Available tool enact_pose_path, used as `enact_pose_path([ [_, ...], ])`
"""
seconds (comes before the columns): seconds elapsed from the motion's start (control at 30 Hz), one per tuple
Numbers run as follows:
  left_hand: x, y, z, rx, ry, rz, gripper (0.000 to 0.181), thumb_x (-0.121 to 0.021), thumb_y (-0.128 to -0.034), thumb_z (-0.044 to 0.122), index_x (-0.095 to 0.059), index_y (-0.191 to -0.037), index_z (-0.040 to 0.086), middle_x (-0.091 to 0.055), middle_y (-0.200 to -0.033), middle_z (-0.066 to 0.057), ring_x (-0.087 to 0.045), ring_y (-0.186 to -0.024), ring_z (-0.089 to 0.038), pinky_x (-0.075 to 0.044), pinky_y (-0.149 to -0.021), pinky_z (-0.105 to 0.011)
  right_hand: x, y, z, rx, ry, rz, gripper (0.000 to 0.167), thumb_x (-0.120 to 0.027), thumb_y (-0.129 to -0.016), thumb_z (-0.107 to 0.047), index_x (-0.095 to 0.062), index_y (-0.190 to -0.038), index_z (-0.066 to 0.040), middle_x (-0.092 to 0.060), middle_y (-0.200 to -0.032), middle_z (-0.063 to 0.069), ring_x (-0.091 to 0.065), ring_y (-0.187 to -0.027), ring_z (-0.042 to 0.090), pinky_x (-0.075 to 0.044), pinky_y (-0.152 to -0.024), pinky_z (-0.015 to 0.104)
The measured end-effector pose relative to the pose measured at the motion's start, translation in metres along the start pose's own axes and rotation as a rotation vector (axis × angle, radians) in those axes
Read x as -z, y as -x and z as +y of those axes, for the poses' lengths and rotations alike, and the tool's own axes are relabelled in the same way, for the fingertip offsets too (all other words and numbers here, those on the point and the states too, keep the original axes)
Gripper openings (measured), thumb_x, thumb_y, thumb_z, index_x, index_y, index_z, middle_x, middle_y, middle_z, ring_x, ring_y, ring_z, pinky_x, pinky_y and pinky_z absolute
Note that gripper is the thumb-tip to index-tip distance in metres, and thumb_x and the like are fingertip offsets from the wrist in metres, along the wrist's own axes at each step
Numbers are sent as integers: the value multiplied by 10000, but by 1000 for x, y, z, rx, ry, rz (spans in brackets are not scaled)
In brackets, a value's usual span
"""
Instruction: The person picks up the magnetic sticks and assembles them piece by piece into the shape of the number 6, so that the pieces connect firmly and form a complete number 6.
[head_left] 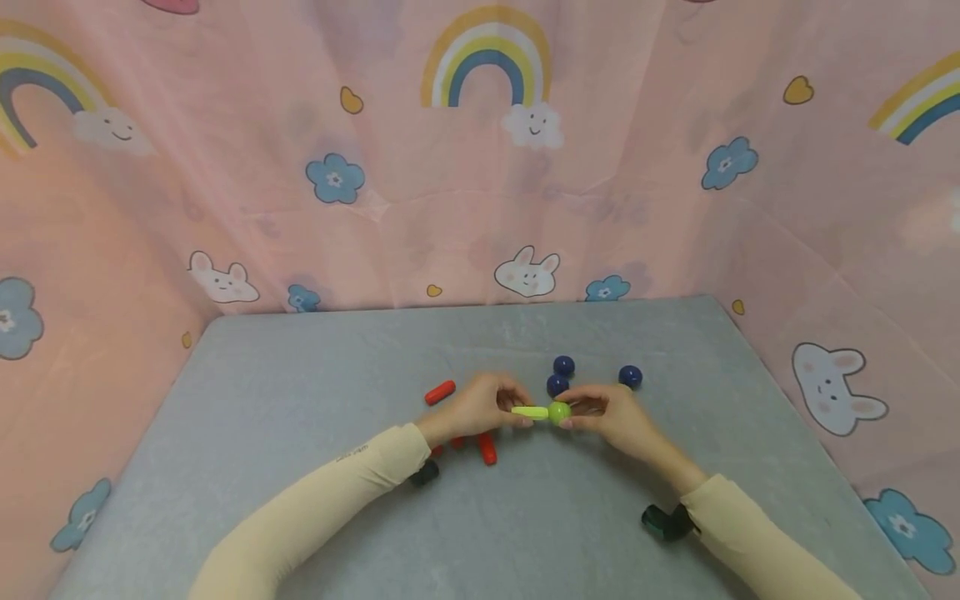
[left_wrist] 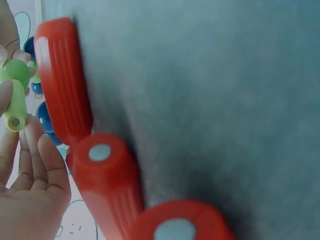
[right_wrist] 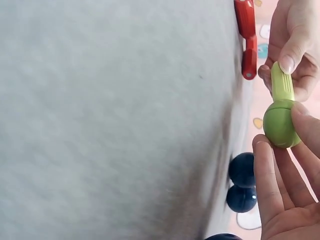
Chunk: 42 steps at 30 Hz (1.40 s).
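pink backdrop (head_left: 622,225) with rainbows (head_left: 487,37), blue flowers (head_left: 335,178) and white rabbits (head_left: 527,273) behind and beside a grey table (head_left: 337,358)

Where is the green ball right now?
In the head view, the green ball is just right of centre, pinched by the right hand, against the yellow-green stick held by the left hand.

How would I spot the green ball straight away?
Over the grey table, find the yellow-green stick pinched by the left hand. At its end, the right hand pinches the green ball, the only green one; the other balls are dark blue.
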<state>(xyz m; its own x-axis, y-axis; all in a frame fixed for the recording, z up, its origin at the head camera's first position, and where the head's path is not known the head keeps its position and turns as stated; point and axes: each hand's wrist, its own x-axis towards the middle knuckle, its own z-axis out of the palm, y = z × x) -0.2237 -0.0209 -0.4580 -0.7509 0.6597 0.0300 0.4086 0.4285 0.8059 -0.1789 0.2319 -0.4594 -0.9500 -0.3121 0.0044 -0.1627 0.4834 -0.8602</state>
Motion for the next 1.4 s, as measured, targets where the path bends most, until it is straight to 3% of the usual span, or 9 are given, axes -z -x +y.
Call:
enact_pose_path([
  [0.43, -6, 4, 4, -11, -35, -54, 206, -827, -808, 161, -772, -1000, 115, -747, -914, 4, -600, -739, 1, -521, -687, -148, -5, 10, 8, -35, -56, -22, 372, -806, -818, -167, -711, -1155, -42, -724, -1139, 161, -718, -945, 162, -564, -784, 190],
  [0.77, -11, 8, 8, 29, -57, -68, 191, -812, -822, 151, -777, -1008, 127, -766, -945, 5, -629, -751, 15, -529, -700, -140, -5, 14, 14, -31, -30, -29, 364, -793, -836, -189, -712, -1163, -52, -734, -1121, 138, -715, -973, 208, -557, -788, 187],
  [1.4, -8, 4, 6, 17, -68, -77, 194, -804, -828, 135, -775, -1014, 90, -770, -934, -20, -649, -766, -29, -528, -684, -152, -6, 12, 8, -40, 21, -1, 361, -789, -835, -150, -710, -1168, -35, -741, -1120, 140, -712, -985, 239, -543, -782, 187],
])
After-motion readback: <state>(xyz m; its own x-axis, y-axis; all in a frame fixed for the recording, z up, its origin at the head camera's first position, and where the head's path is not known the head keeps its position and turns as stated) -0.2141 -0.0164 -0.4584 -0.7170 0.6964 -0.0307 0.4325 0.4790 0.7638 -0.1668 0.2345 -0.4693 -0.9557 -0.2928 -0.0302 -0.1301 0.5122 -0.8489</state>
